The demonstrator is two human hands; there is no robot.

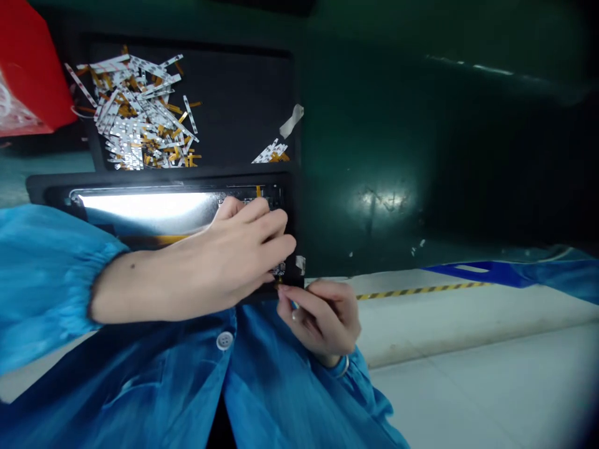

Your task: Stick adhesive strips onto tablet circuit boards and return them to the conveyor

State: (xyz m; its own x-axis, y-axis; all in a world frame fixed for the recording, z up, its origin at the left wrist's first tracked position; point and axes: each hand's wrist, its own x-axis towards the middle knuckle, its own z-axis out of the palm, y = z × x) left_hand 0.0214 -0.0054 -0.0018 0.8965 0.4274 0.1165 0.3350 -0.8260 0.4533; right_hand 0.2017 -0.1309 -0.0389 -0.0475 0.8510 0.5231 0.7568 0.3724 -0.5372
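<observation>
Our left hand [243,243] lies curled over the glossy flat panel [140,209] in its black fixture [159,173], fingers close together, apparently to steady it, while our right hand [322,318] brings its fingertips [285,293] together at the panel's corner, pinching what we cannot tell.

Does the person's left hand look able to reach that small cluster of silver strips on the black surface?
Probably yes. The left hand rests on the black-framed lit panel, and the small cluster of silver strips lies just beyond the frame's raised edge. Only that edge appears to lie between them.
</observation>
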